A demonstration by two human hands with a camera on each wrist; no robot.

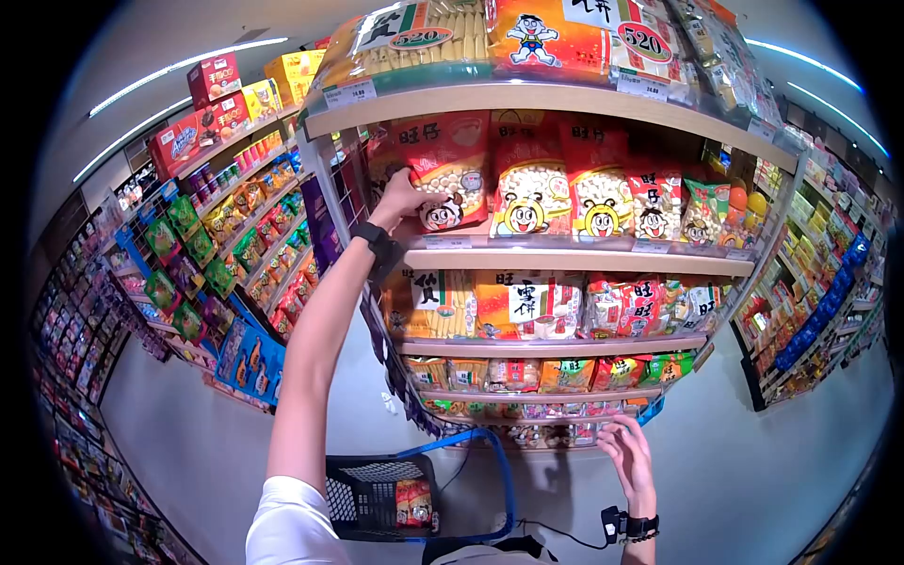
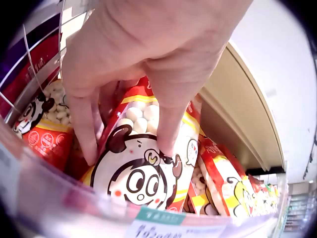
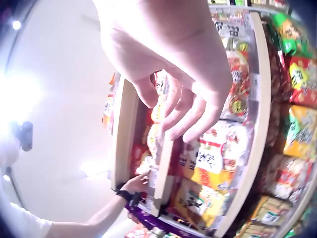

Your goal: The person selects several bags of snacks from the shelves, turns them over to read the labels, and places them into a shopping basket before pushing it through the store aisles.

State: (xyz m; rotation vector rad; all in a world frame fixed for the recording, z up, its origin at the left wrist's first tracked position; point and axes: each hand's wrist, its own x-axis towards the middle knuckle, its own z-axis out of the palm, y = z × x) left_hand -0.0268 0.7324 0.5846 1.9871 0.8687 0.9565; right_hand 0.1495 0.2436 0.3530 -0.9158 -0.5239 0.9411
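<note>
The left hand [image 1: 403,200] grips a red bag of round white sweets or biscuits [image 1: 450,174] at the left end of the upper middle shelf. In the left wrist view the thumb lies on the front of the bag [image 2: 141,171], above its cartoon face, and the fingers [image 2: 85,131] wrap its left side. Similar red bags [image 1: 530,184] stand to its right. Low in front of the shelves, the right hand [image 1: 629,460] hangs in the air with nothing in it; in the right wrist view the right hand [image 3: 171,64] has loosely bent fingers.
A clear rail with price tags [image 1: 565,245] runs along the shelf front. Below the arms sits a dark basket [image 1: 363,490] with a blue handle [image 1: 507,471] and a red package [image 1: 412,504] inside. A wire rack [image 2: 30,54] borders the shelf's left end. Aisles lie on both sides.
</note>
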